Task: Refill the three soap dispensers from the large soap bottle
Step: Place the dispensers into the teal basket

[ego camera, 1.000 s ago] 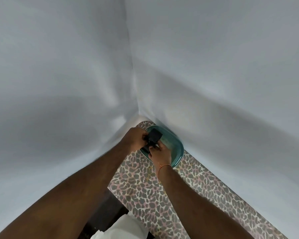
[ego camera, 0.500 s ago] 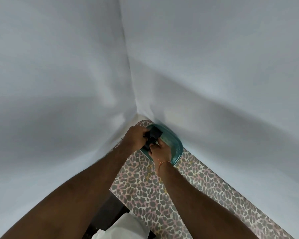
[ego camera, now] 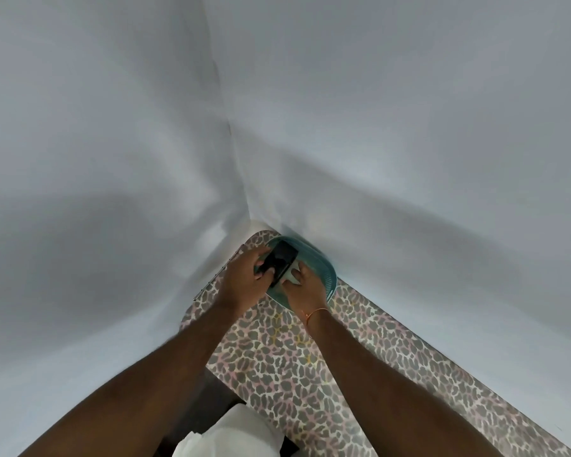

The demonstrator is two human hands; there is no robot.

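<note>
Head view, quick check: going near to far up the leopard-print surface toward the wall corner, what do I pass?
White cloth at the bottom edge → bare leopard-print surface → orange wrist thread → right hand → black flat object held by the left hand → teal basket's far rim → white wall corner.

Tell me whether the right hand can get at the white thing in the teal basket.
Probably yes: the right hand is already in the teal basket, fingers at the white thing. The black object, gripped by the left hand, crowds it.
</note>
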